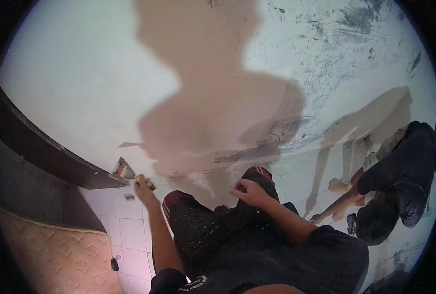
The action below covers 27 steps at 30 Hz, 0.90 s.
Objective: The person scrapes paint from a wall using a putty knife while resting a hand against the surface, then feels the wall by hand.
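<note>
My left hand (pixel 146 190) is wrapped round the yellow handle of a putty knife (pixel 125 169). Its broad triangular blade points up and left, close to the wall and the end of a dark ledge, with whitish material on it. My right hand (pixel 253 192) is over my right knee with its fingers curled in; I make out nothing between them. In front of me rises a pale wall (pixel 95 73), smooth on the left, with rough grey-black patches (pixel 325 54) at upper right. My shadow covers its middle.
A dark ledge (pixel 51 144) juts out on the left above a patterned mattress (pixel 56 252). White floor tiles (pixel 132 232) hold a small dark object (pixel 115 263). Another person (pixel 399 181) crouches low on the right, one arm stretched towards the wall's base.
</note>
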Each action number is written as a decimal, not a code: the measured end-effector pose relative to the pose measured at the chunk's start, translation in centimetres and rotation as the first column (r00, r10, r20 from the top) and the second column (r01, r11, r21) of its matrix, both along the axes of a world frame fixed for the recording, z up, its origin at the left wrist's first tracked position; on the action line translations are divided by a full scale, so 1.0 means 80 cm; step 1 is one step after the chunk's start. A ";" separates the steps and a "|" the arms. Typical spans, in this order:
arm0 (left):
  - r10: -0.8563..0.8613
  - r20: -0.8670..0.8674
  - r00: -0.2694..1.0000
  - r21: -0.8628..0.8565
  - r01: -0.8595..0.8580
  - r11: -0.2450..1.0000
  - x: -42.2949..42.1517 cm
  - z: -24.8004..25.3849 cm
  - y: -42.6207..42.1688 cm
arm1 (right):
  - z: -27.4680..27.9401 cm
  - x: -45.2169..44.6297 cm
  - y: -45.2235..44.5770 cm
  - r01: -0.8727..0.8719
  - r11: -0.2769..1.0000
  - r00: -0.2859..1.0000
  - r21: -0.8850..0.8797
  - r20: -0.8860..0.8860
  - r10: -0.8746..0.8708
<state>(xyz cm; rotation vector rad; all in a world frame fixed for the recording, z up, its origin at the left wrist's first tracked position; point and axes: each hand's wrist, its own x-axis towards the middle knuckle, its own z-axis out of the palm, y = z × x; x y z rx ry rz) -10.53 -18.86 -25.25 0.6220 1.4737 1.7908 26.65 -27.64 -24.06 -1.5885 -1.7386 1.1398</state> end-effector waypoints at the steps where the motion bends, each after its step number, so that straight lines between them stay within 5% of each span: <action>1: -0.044 0.090 0.995 0.038 0.041 0.998 0.044 0.018 -0.012 | 0.005 -0.019 0.005 -0.044 0.999 0.994 0.000 -0.098 0.044; 4: -0.424 0.458 0.781 0.297 0.314 0.902 0.151 0.013 -0.050 | 0.025 -0.062 0.008 -0.052 0.997 0.956 0.053 -0.286 0.065; 6: -0.582 0.490 0.650 0.290 0.508 0.811 0.214 0.014 -0.086 | 0.022 -0.066 0.004 -0.020 0.996 0.929 0.090 -0.365 0.052; 8: -0.645 0.562 0.517 0.295 0.604 0.741 0.254 0.004 -0.110 | 0.017 -0.066 -0.002 0.046 0.998 0.818 0.036 -0.575 -0.017; 12: -0.624 0.625 0.470 0.223 0.659 0.719 0.277 -0.009 -0.117 | 0.030 -0.023 -0.024 0.134 0.991 0.855 0.029 -0.509 -0.100; 14: -0.725 0.527 0.444 0.207 0.760 0.616 0.283 0.007 -0.117 | 0.035 -0.006 -0.029 0.151 0.988 0.875 0.017 -0.467 -0.126; 16: -0.712 0.551 0.435 0.156 0.785 0.600 0.283 0.016 -0.117 | 0.024 0.000 -0.031 0.374 0.813 0.919 0.446 -0.300 -0.258; 18: -0.810 0.450 0.377 -0.061 0.918 0.393 0.281 0.019 -0.109 | 0.023 0.009 -0.026 0.405 0.818 0.900 0.410 -0.335 -0.278; 19: -0.859 0.411 0.306 -0.176 0.951 0.255 0.282 0.043 -0.110 | 0.024 0.012 -0.021 0.484 0.807 0.817 0.338 -0.506 -0.279; 20: -0.858 0.412 0.306 -0.182 0.951 0.252 0.278 0.054 -0.110 | 0.028 0.016 -0.015 0.550 0.796 0.702 0.252 -0.657 -0.277; 21: -0.972 0.209 0.103 -0.180 0.982 0.065 0.269 0.061 -0.109 | 0.035 0.021 -0.009 0.566 0.824 0.580 0.024 -0.722 -0.378; 22: -0.992 0.000 -0.124 -0.216 0.969 -0.121 0.261 0.069 -0.108 | 0.033 0.035 -0.001 0.569 0.822 0.577 0.021 -0.722 -0.381; 24: -0.985 -0.035 -0.170 -0.247 0.956 -0.157 0.243 0.085 -0.103 | 0.025 0.070 0.021 0.669 0.671 0.684 0.320 -0.618 -0.388; 26: -0.991 -0.055 -0.120 -0.235 0.966 -0.104 0.217 0.088 -0.088 | 0.097 0.089 0.026 0.750 0.620 0.588 0.228 -0.660 -0.468; 27: -0.999 -0.048 0.017 -0.232 0.972 0.028 0.209 0.095 -0.079 | 0.128 0.096 0.033 0.792 0.573 0.538 0.213 -0.687 -0.488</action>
